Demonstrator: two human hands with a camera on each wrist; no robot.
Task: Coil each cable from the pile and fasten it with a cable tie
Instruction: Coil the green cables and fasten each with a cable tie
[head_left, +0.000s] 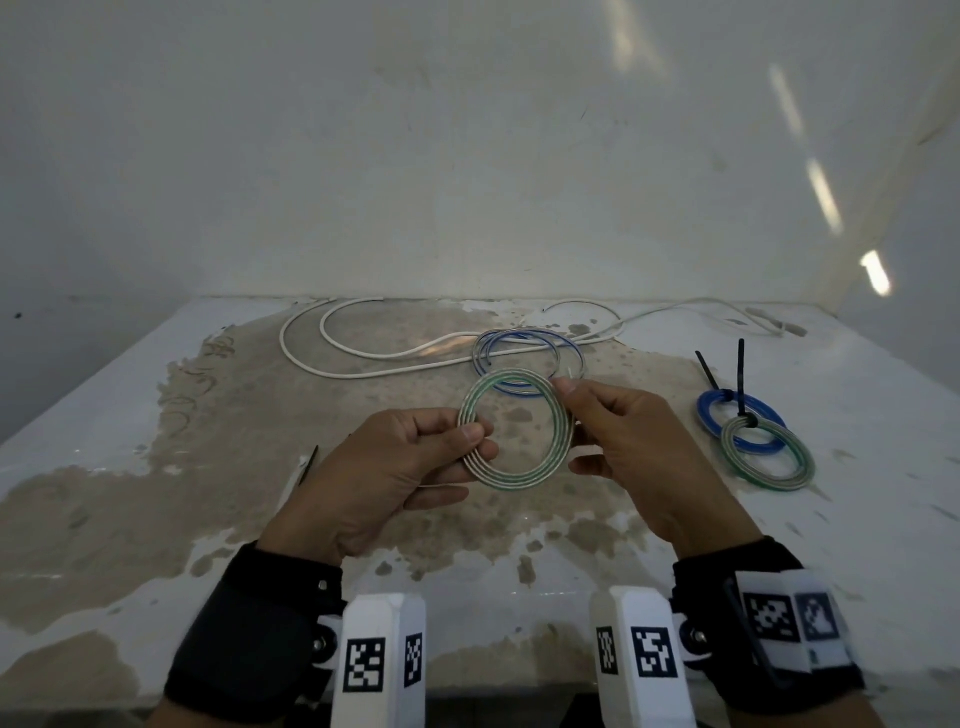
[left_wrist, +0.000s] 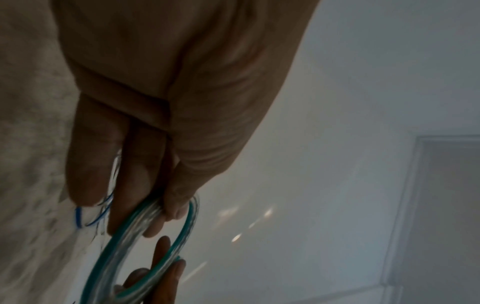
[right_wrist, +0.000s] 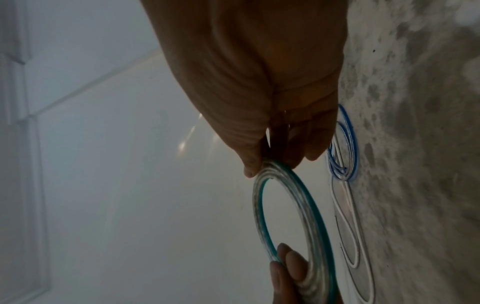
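We pinched green-striped coil (head_left: 514, 431) with left hand (head_left: 400, 462), right hand (head_left: 639, 447) (both sides); best kept loops flat, tight before tying.

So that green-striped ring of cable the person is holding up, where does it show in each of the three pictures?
Head view: the green-striped coil sits mid-frame, pinched between the left hand and right hand.
Left wrist view: bottom left of centre, running off the lower edge.
Right wrist view: lower centre, below the thumb.
Shared landmark: the loose blue-striped cable on the table, seen beyond the coil in all three.
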